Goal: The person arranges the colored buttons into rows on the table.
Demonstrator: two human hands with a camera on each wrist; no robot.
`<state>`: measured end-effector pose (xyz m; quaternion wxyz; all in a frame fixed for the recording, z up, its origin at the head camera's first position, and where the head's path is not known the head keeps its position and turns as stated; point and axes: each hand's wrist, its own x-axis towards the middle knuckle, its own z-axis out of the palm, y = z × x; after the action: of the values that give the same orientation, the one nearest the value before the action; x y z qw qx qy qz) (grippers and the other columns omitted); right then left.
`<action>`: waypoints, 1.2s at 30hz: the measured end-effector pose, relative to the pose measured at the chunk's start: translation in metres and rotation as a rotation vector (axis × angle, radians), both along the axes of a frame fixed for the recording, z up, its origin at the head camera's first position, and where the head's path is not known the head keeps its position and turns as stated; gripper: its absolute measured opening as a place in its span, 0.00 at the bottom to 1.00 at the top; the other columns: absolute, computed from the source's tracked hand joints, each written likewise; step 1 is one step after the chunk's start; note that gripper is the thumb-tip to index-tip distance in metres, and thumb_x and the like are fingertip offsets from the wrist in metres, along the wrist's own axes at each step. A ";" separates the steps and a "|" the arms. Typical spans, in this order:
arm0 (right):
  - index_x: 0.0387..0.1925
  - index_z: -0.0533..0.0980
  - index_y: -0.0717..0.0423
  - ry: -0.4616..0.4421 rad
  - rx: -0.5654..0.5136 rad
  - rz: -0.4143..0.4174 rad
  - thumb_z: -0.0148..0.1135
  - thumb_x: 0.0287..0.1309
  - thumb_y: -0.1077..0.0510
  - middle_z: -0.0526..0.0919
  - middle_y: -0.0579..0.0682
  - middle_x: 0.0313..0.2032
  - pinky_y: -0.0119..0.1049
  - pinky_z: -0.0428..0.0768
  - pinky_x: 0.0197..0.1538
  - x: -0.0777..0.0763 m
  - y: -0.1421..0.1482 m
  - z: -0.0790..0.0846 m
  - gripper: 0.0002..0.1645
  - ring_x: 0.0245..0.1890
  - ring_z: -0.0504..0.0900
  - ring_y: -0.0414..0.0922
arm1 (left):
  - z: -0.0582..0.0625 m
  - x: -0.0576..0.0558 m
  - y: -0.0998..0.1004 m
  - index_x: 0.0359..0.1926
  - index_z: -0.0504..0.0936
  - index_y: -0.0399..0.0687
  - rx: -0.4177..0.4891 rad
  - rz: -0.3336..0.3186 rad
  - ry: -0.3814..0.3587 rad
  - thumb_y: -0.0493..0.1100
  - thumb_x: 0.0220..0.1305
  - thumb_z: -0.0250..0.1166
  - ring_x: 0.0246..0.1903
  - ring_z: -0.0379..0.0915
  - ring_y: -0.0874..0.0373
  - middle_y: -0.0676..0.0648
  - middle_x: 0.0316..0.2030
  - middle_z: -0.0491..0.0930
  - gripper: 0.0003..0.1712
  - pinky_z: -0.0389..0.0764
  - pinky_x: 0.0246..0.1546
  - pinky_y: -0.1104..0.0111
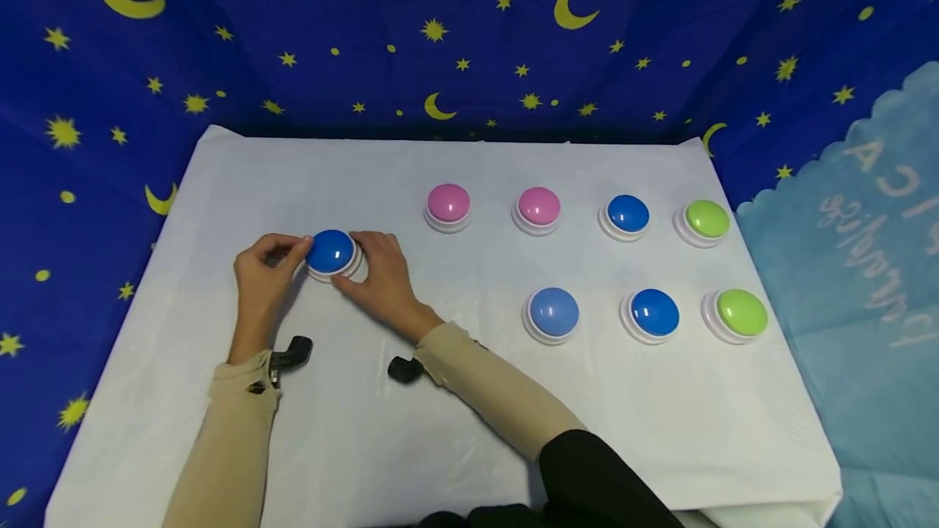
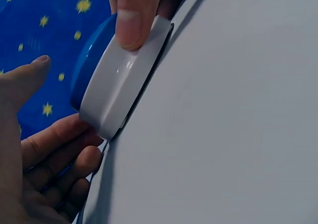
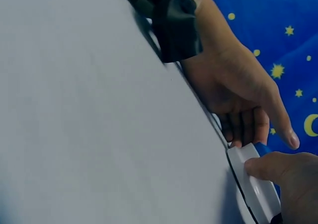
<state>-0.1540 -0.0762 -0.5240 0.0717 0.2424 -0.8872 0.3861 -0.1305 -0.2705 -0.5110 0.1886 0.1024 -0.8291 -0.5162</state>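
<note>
A push button with a dark blue dome and white base [image 1: 332,253] sits on the left part of the white table. My right hand [image 1: 385,275] grips it from the right, its thumb [image 2: 131,33] pressed against the white side and its fingers around the far edge. On the other side my left hand [image 1: 262,283] touches the base's edge with loosely bent fingers [image 2: 59,134]. The left thumb [image 2: 30,77] stands away from the dome in the left wrist view. In the right wrist view the button's white base [image 3: 253,184] lies between both hands.
Two pink buttons [image 1: 448,206], a blue one [image 1: 627,214] and a green one [image 1: 706,221] form a back row. Nearer stand a light blue button [image 1: 553,313], a dark blue one [image 1: 653,314] and a green one [image 1: 739,313]. Star-patterned blue cloth [image 1: 484,39] surrounds the table [image 1: 469,430].
</note>
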 end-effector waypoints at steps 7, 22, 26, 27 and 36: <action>0.66 0.75 0.58 -0.023 -0.047 -0.009 0.80 0.55 0.48 0.82 0.54 0.61 0.44 0.77 0.63 0.021 0.044 -0.001 0.41 0.59 0.76 0.50 | -0.004 0.010 0.030 0.42 0.89 0.34 -0.009 -0.182 0.028 0.38 0.63 0.77 0.40 0.78 0.65 0.43 0.38 0.87 0.11 0.74 0.50 0.73; 0.66 0.76 0.59 -0.002 -0.097 -0.073 0.82 0.52 0.49 0.83 0.53 0.60 0.48 0.77 0.63 0.073 0.122 -0.003 0.42 0.59 0.77 0.50 | -0.006 0.033 0.073 0.49 0.86 0.45 -0.145 -0.613 0.038 0.42 0.45 0.88 0.45 0.80 0.54 0.48 0.45 0.85 0.29 0.78 0.52 0.71; 0.66 0.76 0.59 0.001 -0.100 -0.098 0.83 0.52 0.49 0.83 0.53 0.60 0.50 0.77 0.64 0.085 0.139 -0.003 0.43 0.60 0.78 0.51 | -0.009 0.038 0.088 0.50 0.86 0.44 -0.165 -0.668 0.081 0.42 0.44 0.89 0.44 0.79 0.54 0.47 0.45 0.85 0.30 0.78 0.52 0.66; 0.66 0.76 0.59 0.002 -0.103 -0.103 0.83 0.51 0.48 0.83 0.53 0.60 0.50 0.77 0.64 0.086 0.143 -0.003 0.44 0.60 0.78 0.51 | -0.009 0.038 0.092 0.50 0.86 0.44 -0.175 -0.676 0.091 0.42 0.44 0.89 0.44 0.79 0.54 0.47 0.45 0.85 0.31 0.78 0.52 0.65; 0.66 0.76 0.61 0.034 -0.136 -0.111 0.85 0.49 0.51 0.83 0.54 0.60 0.50 0.77 0.64 0.092 0.162 -0.001 0.45 0.60 0.79 0.52 | -0.004 0.039 0.110 0.51 0.84 0.44 -0.229 -0.726 0.118 0.42 0.45 0.88 0.44 0.78 0.55 0.48 0.44 0.82 0.32 0.79 0.50 0.58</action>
<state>-0.0621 0.0854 -0.5254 0.1246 0.1939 -0.8697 0.4365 -0.0916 -0.1603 -0.5155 0.0512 -0.2496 -0.8514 -0.4584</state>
